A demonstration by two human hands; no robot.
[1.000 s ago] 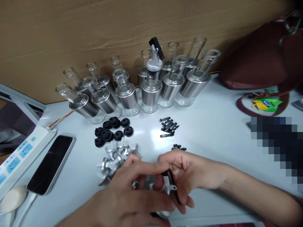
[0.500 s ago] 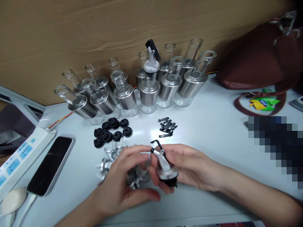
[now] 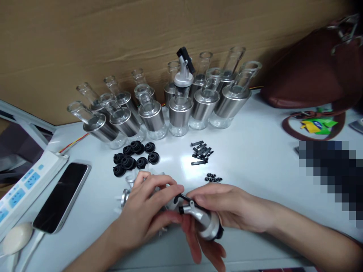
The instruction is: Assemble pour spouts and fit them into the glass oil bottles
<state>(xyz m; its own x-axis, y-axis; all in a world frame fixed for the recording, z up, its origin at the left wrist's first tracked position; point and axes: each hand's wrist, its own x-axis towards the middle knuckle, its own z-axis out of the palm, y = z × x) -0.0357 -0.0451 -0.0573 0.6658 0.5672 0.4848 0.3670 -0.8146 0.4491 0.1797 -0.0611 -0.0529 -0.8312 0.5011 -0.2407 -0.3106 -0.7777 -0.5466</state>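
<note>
My right hand (image 3: 235, 206) holds a silver and black bottle pourer (image 3: 204, 223), tilted with its black-tipped spout pointing left and its black base to the right. A thin black hooked lever (image 3: 184, 197) stands up from the spout. My left hand (image 3: 149, 206) is close by on the left, thumb and index finger apart on either side of the spout tip, with no clear grip on it. Beneath and behind the left hand lie several silver pourer bodies (image 3: 129, 181), partly hidden. Small black caps (image 3: 213, 177) lie just beyond the right hand.
Several glass bottles with steel sleeves (image 3: 153, 117) stand along the cardboard (image 3: 113, 34); one carries a pourer (image 3: 183, 77). Black rubber stoppers (image 3: 129, 162) and black strips (image 3: 202, 151) lie before them. A phone (image 3: 62, 198) and power strip (image 3: 19, 192) are left, a brown bag (image 3: 306, 71) right.
The pourer has tipped further over and moved slightly down and right. My left thumb and index finger have come closer together near the spout tip. Small black caps are now uncovered.
</note>
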